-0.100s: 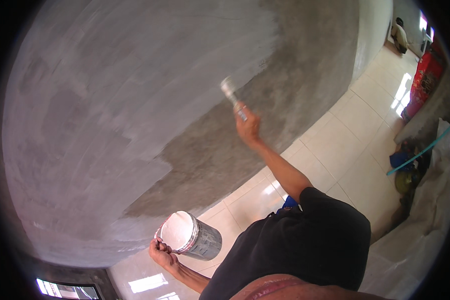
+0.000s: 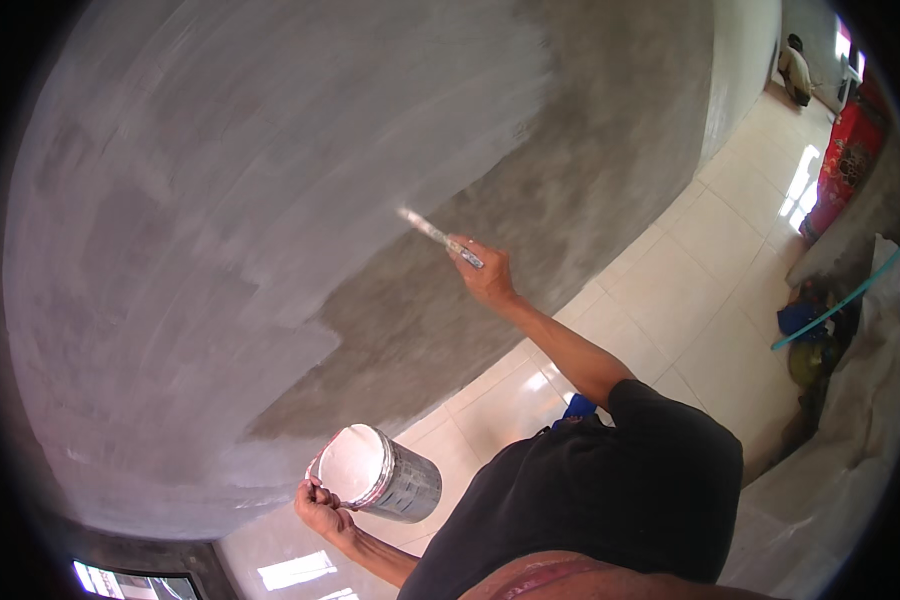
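Paint can (image 2: pixel 382 473) sits in our left hand (image 2: pixel 320 508), fingers clenched at its rim and the white-filled mouth tipped toward us, kept close for dipping. Our right hand (image 2: pixel 488 275) grips a brush (image 2: pixel 438 236), arm stretched so the bristles meet the wall (image 2: pixel 270 200) at the edge between pale coat and bare grey; contact looks likely, though blurred.

right hand (image 2: pixel 487 277) | moved lower | brush (image 2: pixel 438 237) swept down-left along wall (image 2: pixel 270 200)
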{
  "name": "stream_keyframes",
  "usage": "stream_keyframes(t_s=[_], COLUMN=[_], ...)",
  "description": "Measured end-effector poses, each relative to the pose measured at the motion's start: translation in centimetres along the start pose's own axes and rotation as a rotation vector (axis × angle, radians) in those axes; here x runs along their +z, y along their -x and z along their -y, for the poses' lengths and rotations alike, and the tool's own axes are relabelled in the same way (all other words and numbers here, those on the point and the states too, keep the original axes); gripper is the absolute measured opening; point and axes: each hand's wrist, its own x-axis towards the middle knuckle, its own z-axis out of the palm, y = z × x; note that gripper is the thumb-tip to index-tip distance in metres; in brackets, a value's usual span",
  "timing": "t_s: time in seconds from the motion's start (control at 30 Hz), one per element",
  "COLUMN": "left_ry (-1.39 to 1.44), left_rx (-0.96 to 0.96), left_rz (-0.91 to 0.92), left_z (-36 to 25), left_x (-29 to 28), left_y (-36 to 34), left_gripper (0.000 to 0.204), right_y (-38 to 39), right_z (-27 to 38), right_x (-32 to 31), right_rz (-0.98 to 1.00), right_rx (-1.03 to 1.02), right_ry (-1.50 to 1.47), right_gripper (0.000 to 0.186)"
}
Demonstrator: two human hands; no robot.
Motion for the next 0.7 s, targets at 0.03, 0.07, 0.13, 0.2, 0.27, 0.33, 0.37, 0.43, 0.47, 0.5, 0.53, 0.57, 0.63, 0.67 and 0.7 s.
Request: stream_keyframes(t_s=[0.03, 0.07, 0.13, 0.2, 0.27, 0.33, 0.37, 0.43, 0.47, 0.5, 0.53, 0.57, 0.63, 0.67, 0.7], left_ry=[0.005, 0.004, -0.008, -0.034, -0.029, -0.006, -0.002, 0.017, 0.013, 0.014, 0.012, -0.001, -0.028, -0.026, -0.015], left_rx=[-0.003, 0.006, 0.024, 0.016, 0.011, 0.0, -0.002, 0.003, -0.003, -0.003, -0.002, -0.004, -0.017, -0.008, -0.002], left_rz=[-0.009, -0.027, -0.065, -0.078, -0.083, -0.083, -0.097, -0.119, -0.114, -0.108, -0.102, -0.095, -0.093, -0.084, -0.08], left_z=[0.1, 0.2, -0.3, -0.2, 0.0, 0.4, 0.5, 0.5, 0.7, 0.6, 0.5, 0.3, 0.2, 0.2, 0.5], left_x=[0.0, 0.1, 1.0, 0.6, 0.4, 0.1, 0.0, 0.1, 0.1, 0.2, 0.3, 0.3, 0.4, 0.0, -0.4], left_y=[0.0, 0.0, 0.5, 0.7, 0.6, 0.3, 0.2, 0.1, 0.0, -0.1, -0.2, -0.3, -0.1, -0.1, 0.0], left_gripper=[0.023, 0.023, 0.023, 0.022, 0.022, 0.022, 0.022, 0.023, 0.023, 0.023, 0.023, 0.023, 0.022, 0.022, 0.023], right_y=[-0.3, -0.8, -2.2, -5.2, -7.7, -9.3, -9.8, -11.4, -12.3, -13.4, -14.2, -14.8, -16.0, -16.4, -17.0], right_z=[0.3, 0.5, -0.7, -3.1, -6.1, -9.0, -10.4, -13.1, -14.5, -15.4, -16.0, -16.7, -16.3, -16.1, -16.2], right_x=[-0.5, -1.3, -3.0, -5.4, -8.1, -11.1, -12.4, -15.0, -16.3, -17.4, -18.0, -18.3, -18.0, -17.6, -17.0], right_rz=[0.036, 0.072, 0.089, 0.048, -0.048, -0.155, -0.211, -0.313, -0.363, -0.399, -0.435, -0.471, -0.613, -0.681, -0.699], right_rx=[0.05, 0.1, 0.194, 0.266, 0.171, 0.241, 0.219, 0.142, 0.091, 0.062, 0.036, 0.011, 0.038, 0.053, 0.026], right_ry=[-0.065, -0.13, -0.149, -0.056, -0.138, -0.015, 0.028, 0.135, 0.203, 0.211, 0.216, 0.222, 0.38, 0.458, 0.477], right_gripper=[0.025, 0.025, 0.026, 0.025, 0.024, 0.024, 0.024, 0.025, 0.026, 0.026, 0.026, 0.026, 0.025, 0.024, 0.024])
